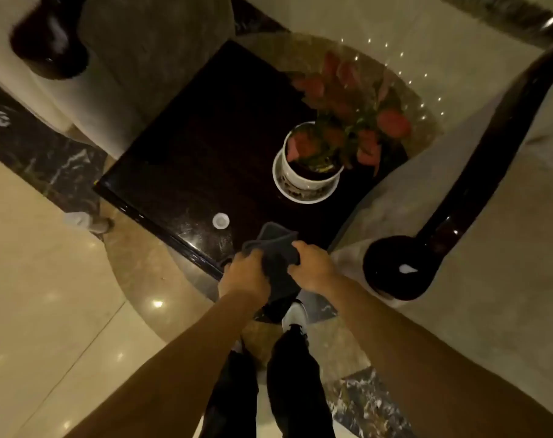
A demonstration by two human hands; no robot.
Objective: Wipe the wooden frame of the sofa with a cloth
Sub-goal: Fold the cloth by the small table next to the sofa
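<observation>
A dark grey cloth (276, 254) hangs between both hands over the near corner of a dark side table. My left hand (245, 276) grips its left edge and my right hand (311, 267) grips its right edge. The sofa's dark glossy wooden frame (477, 172) runs along the armrest on the right and ends in a round knob (398, 267) just right of my right hand. A second dark wooden armrest end (50, 42) shows at the top left on another beige sofa.
The dark polished side table (189, 147) stands between the two sofas. On it are a white pot with red flowers (310, 165) and a small white cap (220, 220). The floor is shiny marble (41, 295). My legs and shoes are below.
</observation>
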